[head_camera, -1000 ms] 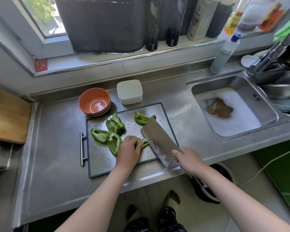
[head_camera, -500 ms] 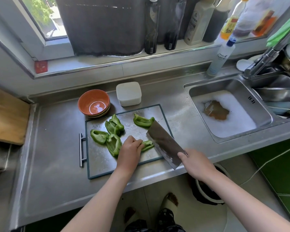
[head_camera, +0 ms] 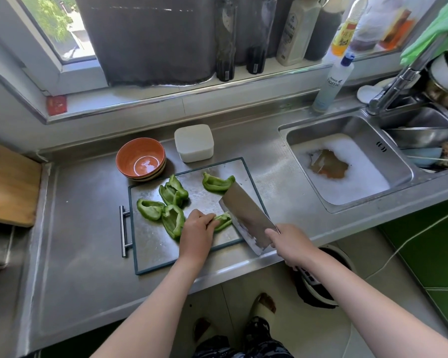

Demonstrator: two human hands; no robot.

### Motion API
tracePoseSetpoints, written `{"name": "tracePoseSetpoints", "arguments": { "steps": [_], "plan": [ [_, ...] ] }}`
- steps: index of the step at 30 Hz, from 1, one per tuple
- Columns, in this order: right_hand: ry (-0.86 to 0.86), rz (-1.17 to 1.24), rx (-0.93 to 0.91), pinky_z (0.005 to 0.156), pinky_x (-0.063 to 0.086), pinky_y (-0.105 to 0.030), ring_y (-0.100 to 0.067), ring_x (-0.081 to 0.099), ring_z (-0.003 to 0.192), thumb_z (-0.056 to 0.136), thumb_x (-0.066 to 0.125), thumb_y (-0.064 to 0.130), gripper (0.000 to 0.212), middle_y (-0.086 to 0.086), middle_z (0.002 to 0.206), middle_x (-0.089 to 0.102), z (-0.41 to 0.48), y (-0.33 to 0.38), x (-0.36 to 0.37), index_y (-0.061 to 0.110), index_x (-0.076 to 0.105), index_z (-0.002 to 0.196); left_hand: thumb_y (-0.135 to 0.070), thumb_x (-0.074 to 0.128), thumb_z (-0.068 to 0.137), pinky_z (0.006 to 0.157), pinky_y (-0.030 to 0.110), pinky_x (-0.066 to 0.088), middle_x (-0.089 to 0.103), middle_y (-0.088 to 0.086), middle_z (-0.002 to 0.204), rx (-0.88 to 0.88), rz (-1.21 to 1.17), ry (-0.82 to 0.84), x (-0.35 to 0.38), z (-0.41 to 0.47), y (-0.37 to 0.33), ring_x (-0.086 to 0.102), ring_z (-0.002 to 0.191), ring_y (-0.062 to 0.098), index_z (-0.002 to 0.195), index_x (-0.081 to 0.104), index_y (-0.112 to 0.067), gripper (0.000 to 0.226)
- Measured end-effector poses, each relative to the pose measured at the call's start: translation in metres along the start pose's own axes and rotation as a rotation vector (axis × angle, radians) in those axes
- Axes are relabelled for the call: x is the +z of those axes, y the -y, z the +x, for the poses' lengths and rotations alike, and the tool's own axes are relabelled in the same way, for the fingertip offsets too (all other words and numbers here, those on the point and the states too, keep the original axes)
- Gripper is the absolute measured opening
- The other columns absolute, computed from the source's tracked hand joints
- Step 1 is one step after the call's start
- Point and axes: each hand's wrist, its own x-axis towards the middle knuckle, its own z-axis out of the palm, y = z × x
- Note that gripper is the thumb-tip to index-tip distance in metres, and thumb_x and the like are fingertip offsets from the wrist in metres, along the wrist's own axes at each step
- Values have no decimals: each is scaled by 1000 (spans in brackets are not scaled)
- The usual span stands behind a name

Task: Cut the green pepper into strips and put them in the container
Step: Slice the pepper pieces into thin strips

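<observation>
Several green pepper pieces (head_camera: 173, 205) lie on a steel cutting board (head_camera: 150, 241) with a dark rim. My left hand (head_camera: 195, 232) holds down one pepper piece (head_camera: 223, 220) near the board's right side, fingers curled on it. My right hand (head_camera: 290, 242) grips the handle of a cleaver (head_camera: 246, 217), whose wide blade stands against the right side of that piece. Another pepper piece (head_camera: 216, 182) lies at the board's far right corner. A white lidded container (head_camera: 194, 142) stands just behind the board.
Stacked orange bowls (head_camera: 140, 159) sit behind the board's left corner. A sink (head_camera: 347, 161) with foamy water is to the right, with a tap (head_camera: 398, 81) and a soap bottle (head_camera: 331, 81). A wooden board (head_camera: 8, 182) lies far left. Bottles line the window sill.
The cleaver has shifted slightly along the held pepper piece. My left hand keeps holding the piece in the same spot. The camera view has drifted a little.
</observation>
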Motion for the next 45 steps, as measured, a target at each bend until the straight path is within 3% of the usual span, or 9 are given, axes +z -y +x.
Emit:
{"name": "tracePoseSetpoints", "arguments": {
  "steps": [5, 9, 14, 23, 28, 31, 35, 40, 45],
  "plan": [
    [62, 138, 45, 40, 34, -22, -10, 41, 34, 103, 45, 32, 29, -3, 78, 59, -2, -3, -6, 16, 52, 81, -15, 75, 87, 69, 18, 34, 50, -3, 79, -11, -15, 25, 0, 2, -1, 50, 71, 13, 104, 77, -9, 19],
    [86, 180, 60, 39, 34, -24, -13, 39, 34, 103, 46, 33, 28, -6, 78, 57, 4, -2, -6, 13, 54, 86, -17, 75, 87, 70, 19, 36, 53, -1, 80, -31, -22, 27, 0, 2, 1, 52, 73, 14, 105, 77, -10, 19],
    [137, 264, 86, 40, 31, -23, -17, 31, 31, 104, 43, 32, 30, 2, 45, 42, -3, -8, -2, 8, 52, 90, -20, 75, 88, 70, 14, 32, 53, -2, 81, -75, -22, 42, 0, 5, 2, 51, 75, 12, 108, 77, -11, 22],
    [87, -7, -63, 44, 36, -24, -18, 35, 34, 98, 49, 34, 29, -4, 58, 46, -13, 45, -56, 13, 55, 79, -32, 79, 83, 69, 18, 45, 59, -6, 82, -158, -3, 144, -7, -2, 2, 54, 73, 5, 88, 74, -18, 15],
    [-14, 37, -103, 44, 37, -24, -20, 40, 37, 98, 46, 34, 29, -5, 62, 49, -11, 58, -49, 13, 52, 79, -32, 57, 97, 62, 28, 42, 60, -3, 73, -99, -31, 241, -14, -2, -6, 57, 72, 17, 74, 65, -19, 28],
    [-65, 119, -75, 43, 39, -26, -21, 43, 39, 98, 44, 34, 29, -7, 63, 50, -9, 49, -37, 13, 51, 79, -5, 59, 89, 80, 29, 48, 57, -2, 98, -10, -12, 96, -15, 5, 2, 55, 90, 16, 99, 66, -16, 16],
    [-61, 269, -3, 42, 36, -25, -21, 40, 36, 100, 45, 34, 33, -5, 63, 52, -11, 37, -26, 8, 56, 85, -4, 64, 85, 110, 29, 32, 40, 2, 144, 92, 139, 400, -13, 16, 12, 36, 134, 20, 134, 58, -25, 54],
    [-47, 254, -32, 40, 37, -26, -22, 42, 35, 103, 44, 35, 36, -5, 58, 50, -15, 30, -15, 5, 56, 87, -14, 72, 87, 80, 20, 38, 53, -5, 106, 9, 35, 324, -8, 18, 10, 55, 92, 15, 115, 70, -19, 29],
    [-103, 164, -72, 55, 43, -31, -20, 48, 42, 103, 42, 38, 43, -4, 64, 54, -12, 28, -4, -1, 55, 89, -23, 78, 85, 78, 22, 39, 50, -5, 97, -184, -62, 81, -8, 24, 5, 56, 84, 16, 106, 73, -16, 22]
  ]
}}
